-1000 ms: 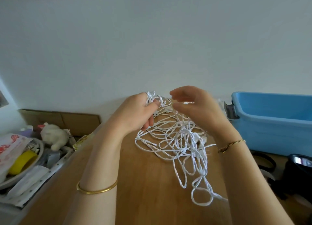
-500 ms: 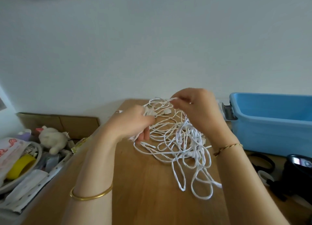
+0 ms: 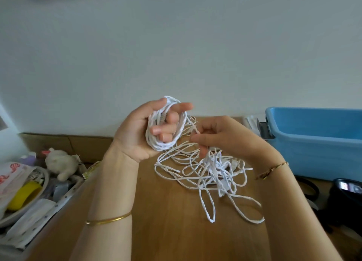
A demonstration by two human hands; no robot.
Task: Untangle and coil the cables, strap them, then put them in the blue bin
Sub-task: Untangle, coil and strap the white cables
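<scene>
A thin white cable coil (image 3: 162, 146) is clasped in the curled grip of the left hand (image 3: 135, 135), one strand pinched by the right hand (image 3: 225, 141); the loose white cable tangle (image 3: 216, 163) is spread at the coil's five o'clock, nearer the right.

Single view only, head-worn, wide-angle. Faces forward and down across the desk (image 3: 176, 237) toward the far wall (image 3: 176, 54). Close range: both forearms (image 3: 109, 192) enter from the near edge. Frame edge cuts the blue bin (image 3: 317, 149) at right.
</scene>
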